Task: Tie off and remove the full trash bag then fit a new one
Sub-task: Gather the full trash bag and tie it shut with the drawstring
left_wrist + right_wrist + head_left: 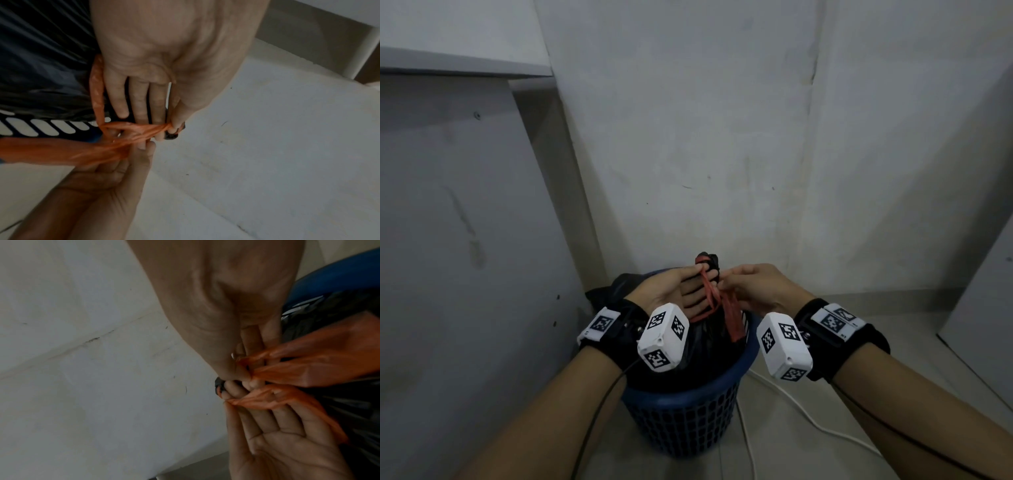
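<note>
A full black trash bag (709, 353) sits in a blue mesh basket (681, 421) in a corner. Its gathered neck (707, 258) sticks up between my hands. A red-orange drawstring (710, 294) runs from the neck. My left hand (671, 287) lies palm up with straight fingers; the drawstring (135, 131) loops over the fingers, and the thumb pins it against the index finger. My right hand (743, 287) pinches the drawstring (308, 369) between thumb and fingertips, close to the left fingertips. In the right wrist view the left hand (287, 434) shows its palm below my right hand (226, 321).
Grey walls close in behind and to the left of the basket. A white panel (465, 240) stands at the left and a white board (979, 291) at the right. A white cable (801, 411) trails over the floor right of the basket.
</note>
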